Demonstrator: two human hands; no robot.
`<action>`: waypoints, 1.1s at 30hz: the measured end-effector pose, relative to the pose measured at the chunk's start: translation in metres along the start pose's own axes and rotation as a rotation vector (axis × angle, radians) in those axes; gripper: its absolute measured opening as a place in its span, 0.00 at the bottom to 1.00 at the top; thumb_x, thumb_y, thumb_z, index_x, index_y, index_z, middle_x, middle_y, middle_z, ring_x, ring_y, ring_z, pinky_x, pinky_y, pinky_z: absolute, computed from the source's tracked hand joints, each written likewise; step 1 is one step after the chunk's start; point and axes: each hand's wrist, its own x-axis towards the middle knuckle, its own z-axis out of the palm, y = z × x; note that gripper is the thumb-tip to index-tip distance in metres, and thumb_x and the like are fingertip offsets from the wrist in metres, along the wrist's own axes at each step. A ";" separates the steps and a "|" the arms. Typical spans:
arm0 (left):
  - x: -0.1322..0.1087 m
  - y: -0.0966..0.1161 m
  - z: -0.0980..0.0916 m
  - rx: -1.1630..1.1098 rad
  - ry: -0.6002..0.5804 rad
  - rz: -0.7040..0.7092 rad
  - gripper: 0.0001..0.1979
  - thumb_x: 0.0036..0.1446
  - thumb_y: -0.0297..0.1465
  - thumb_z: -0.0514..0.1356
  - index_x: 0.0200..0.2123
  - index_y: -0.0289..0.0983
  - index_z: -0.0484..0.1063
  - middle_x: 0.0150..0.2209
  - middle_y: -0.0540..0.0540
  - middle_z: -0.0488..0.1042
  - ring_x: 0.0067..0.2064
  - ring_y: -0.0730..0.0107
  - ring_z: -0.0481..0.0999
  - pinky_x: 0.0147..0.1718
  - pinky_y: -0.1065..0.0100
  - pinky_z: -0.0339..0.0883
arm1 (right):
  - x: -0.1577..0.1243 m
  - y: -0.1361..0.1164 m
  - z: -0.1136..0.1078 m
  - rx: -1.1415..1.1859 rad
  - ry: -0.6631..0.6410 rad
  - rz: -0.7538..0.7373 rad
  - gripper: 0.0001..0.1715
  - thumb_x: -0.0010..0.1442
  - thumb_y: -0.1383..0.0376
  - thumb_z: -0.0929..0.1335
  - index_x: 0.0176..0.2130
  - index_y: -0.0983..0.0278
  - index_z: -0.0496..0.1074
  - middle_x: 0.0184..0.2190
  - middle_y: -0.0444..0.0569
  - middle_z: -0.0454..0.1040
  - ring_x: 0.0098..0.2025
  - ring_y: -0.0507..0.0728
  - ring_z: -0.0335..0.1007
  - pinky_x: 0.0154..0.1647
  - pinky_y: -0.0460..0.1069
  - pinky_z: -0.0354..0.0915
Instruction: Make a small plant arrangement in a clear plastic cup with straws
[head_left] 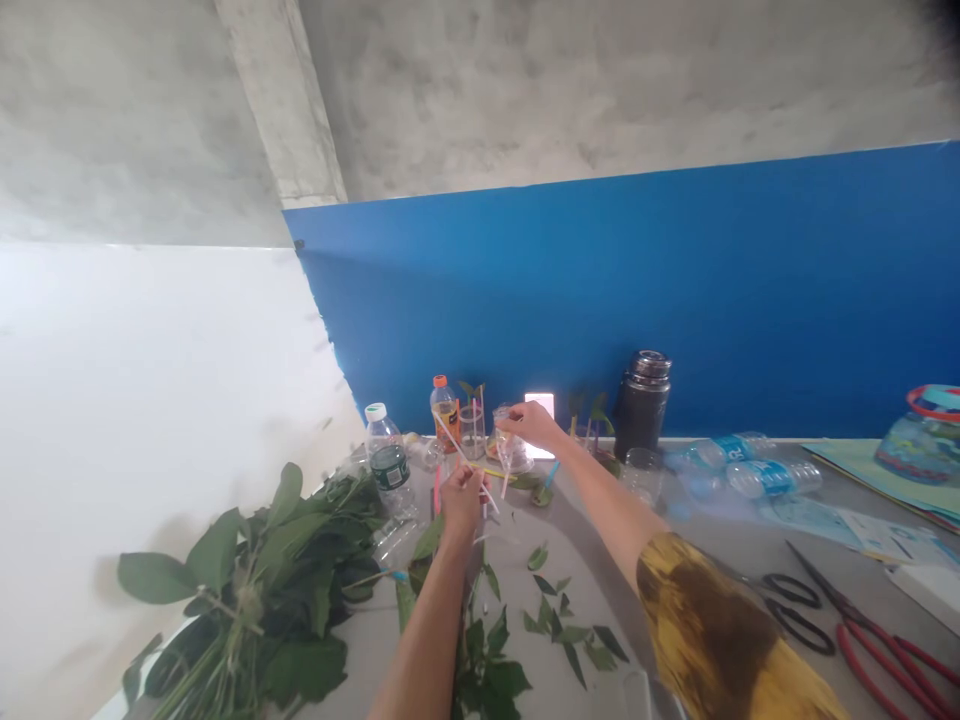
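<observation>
My left hand (pixel 461 502) is closed around a thin white-and-pink plastic straw (pixel 456 445), which slants up and away from it. My right hand (pixel 529 425) is raised farther ahead, its fingers over a clear plastic cup (pixel 505 448) and gripping its top. The two hands are close together but apart. A yellow straw (pixel 486 471) lies low behind them. Loose green leaves (pixel 562 628) are scattered on the grey table (pixel 592 560) below my right forearm, and a large leafy bunch (pixel 255 600) lies to the left.
Behind my hands stand a green-capped water bottle (pixel 388 465), an orange-capped drink bottle (pixel 444 415) and a dark flask (pixel 643 405). Empty bottles (pixel 750 472) lie to the right. Black scissors (pixel 795 610) and red-handled pliers (pixel 885 650) rest at right, before a blue wall (pixel 600 300).
</observation>
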 end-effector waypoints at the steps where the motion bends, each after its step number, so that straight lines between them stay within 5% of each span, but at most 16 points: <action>1: 0.000 0.000 0.000 0.002 0.000 -0.002 0.12 0.44 0.40 0.62 0.22 0.36 0.71 0.23 0.48 0.71 0.25 0.73 0.69 0.24 0.72 0.65 | 0.000 0.000 0.000 -0.008 -0.001 -0.001 0.24 0.52 0.50 0.69 0.17 0.63 0.62 0.16 0.39 0.57 0.24 0.49 0.52 0.26 0.47 0.46; 25: -0.001 0.001 0.000 -0.033 0.015 -0.001 0.12 0.45 0.39 0.63 0.23 0.35 0.73 0.23 0.48 0.72 0.24 0.74 0.70 0.22 0.73 0.64 | 0.027 -0.027 0.004 -0.307 -0.153 -0.036 0.19 0.57 0.56 0.70 0.21 0.65 0.73 0.20 0.47 0.71 0.26 0.53 0.66 0.26 0.47 0.50; 33: 0.000 0.000 0.000 -0.044 0.011 0.001 0.12 0.45 0.39 0.63 0.23 0.35 0.73 0.23 0.47 0.73 0.24 0.73 0.70 0.22 0.73 0.65 | 0.025 -0.026 0.000 -0.312 -0.143 -0.071 0.16 0.58 0.53 0.70 0.29 0.63 0.78 0.29 0.50 0.77 0.33 0.57 0.70 0.30 0.47 0.54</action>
